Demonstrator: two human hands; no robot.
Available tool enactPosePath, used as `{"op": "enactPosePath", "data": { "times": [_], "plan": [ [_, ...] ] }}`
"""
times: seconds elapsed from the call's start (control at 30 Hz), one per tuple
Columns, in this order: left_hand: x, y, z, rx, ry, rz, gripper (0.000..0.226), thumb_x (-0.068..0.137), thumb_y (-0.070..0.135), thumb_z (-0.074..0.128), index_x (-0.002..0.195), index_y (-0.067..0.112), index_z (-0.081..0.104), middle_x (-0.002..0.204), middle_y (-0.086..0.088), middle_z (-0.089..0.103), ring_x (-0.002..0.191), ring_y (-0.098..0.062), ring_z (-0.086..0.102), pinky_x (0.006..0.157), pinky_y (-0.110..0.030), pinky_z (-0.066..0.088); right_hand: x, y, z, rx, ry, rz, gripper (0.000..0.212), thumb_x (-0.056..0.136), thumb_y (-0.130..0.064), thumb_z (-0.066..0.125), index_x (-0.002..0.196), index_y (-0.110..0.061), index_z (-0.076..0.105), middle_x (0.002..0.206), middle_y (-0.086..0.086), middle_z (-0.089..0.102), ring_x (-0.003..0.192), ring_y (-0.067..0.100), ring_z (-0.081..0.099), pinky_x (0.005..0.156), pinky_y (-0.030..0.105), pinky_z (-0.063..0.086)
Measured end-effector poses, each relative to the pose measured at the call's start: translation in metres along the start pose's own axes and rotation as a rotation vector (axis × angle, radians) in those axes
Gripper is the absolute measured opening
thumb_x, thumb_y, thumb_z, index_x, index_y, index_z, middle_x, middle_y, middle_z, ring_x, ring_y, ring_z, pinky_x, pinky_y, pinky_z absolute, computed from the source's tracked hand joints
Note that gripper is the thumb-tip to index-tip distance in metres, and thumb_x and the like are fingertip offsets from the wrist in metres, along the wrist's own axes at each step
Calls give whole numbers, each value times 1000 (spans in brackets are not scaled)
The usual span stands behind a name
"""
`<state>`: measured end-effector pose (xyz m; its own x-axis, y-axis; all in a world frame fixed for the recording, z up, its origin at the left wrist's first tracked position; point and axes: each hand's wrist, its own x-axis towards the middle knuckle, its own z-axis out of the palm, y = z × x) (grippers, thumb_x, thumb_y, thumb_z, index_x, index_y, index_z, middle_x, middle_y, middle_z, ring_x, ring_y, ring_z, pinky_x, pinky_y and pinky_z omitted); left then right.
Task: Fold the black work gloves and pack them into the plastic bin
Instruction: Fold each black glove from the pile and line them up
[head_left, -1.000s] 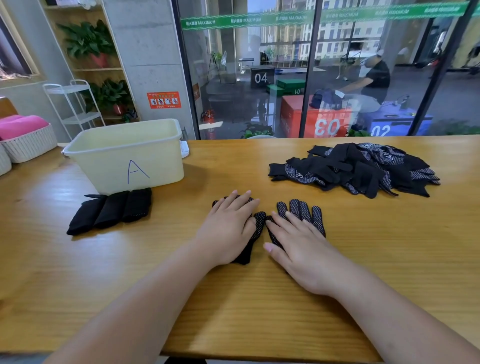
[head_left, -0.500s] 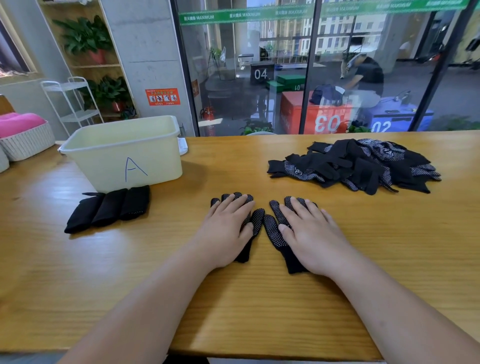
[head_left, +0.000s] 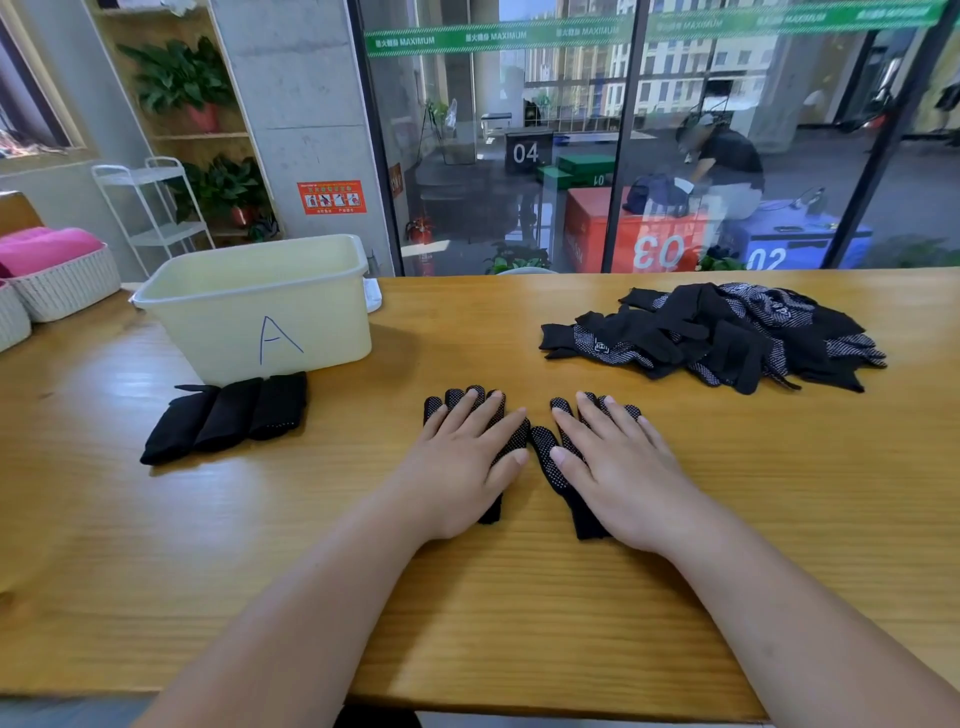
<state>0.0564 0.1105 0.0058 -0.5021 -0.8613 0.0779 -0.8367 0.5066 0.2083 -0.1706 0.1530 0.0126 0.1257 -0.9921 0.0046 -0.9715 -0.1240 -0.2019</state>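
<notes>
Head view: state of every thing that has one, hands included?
Left hand, open, pressing flat on the left black dotted work glove.
Right hand, open, pressing flat on the right black dotted work glove.
Both gloves, unfolded, side by side on the wooden table.
Cream plastic bin marked A, upright, lidless.
Three folded black gloves, in a row before the bin, unpacked.
Pile of black gloves, unfolded, heaped.
</notes>
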Motion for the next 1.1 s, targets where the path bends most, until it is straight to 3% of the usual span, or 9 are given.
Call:
{"op": "enactPosePath", "data": {
  "times": [0.07,0.2,0.37,0.5,0.6,0.7,0.83,0.9,1.1],
  "plan": [
    [-2,-5,-5,-20,53,6,58,111,61,20,167,49,15,178,15,1,164,-11,-12,133,-44,-1,-10,-4,-4,1,17,-46,64,107,-66,10,168,-46,3,175,-17,-15,161,11,-20,132,44,-5],
    [-3,-15,-2,19,-70,-41,59,110,65,22,166,54,10,178,15,-3,164,-14,-14,133,-45,-3,-14,-9,-1,-57,-113,-76,69,103,-73,8,166,-48,-5,173,-16,-22,160,12,-25,132,46,-8],
    [-1,-14,-2,28,-93,-75,60,110,65,20,167,53,7,178,13,-6,164,-15,-14,133,-46,-4,0,-9,2,-29,-105,-59,72,100,-76,5,166,-48,-7,174,-15,-21,160,13,-24,132,48,-7],
    [-1,-24,-7,-62,95,-77,54,110,60,35,162,47,36,174,12,25,163,-18,14,131,-48,16,-1,0,-3,169,69,-108,60,109,-62,19,166,-47,21,176,-18,0,162,7,-9,133,41,4],
    [-3,-36,-17,-167,347,-87,32,107,48,55,134,38,68,137,17,63,130,-16,49,109,-42,43,-5,17,-9,228,291,-74,41,110,-41,45,149,-43,57,162,-22,40,153,5,26,118,30,32],
    [-6,-43,-21,-257,388,-58,8,100,39,70,105,38,76,102,23,64,102,-8,56,90,-35,47,-4,25,-9,154,269,-22,29,105,-39,55,130,-44,69,140,-26,56,135,5,43,100,29,42],
    [-8,-40,-20,-272,223,21,7,96,44,74,101,39,77,103,22,63,104,-5,57,94,-36,51,-2,22,-6,104,204,-41,34,105,-45,53,137,-45,66,147,-25,52,140,6,39,111,39,42],
    [-7,-38,-19,-210,248,0,10,97,44,73,102,37,79,104,21,62,102,-5,55,93,-36,51,-2,20,-6,123,239,-57,33,106,-44,54,136,-46,67,146,-25,53,139,6,39,112,40,41],
    [-9,-41,-22,-226,242,16,15,90,52,79,99,40,77,102,23,62,101,-3,57,91,-34,52,-3,23,-8,181,358,-61,21,100,-35,62,108,-46,78,115,-29,60,113,3,46,97,37,46]
  ]
}}
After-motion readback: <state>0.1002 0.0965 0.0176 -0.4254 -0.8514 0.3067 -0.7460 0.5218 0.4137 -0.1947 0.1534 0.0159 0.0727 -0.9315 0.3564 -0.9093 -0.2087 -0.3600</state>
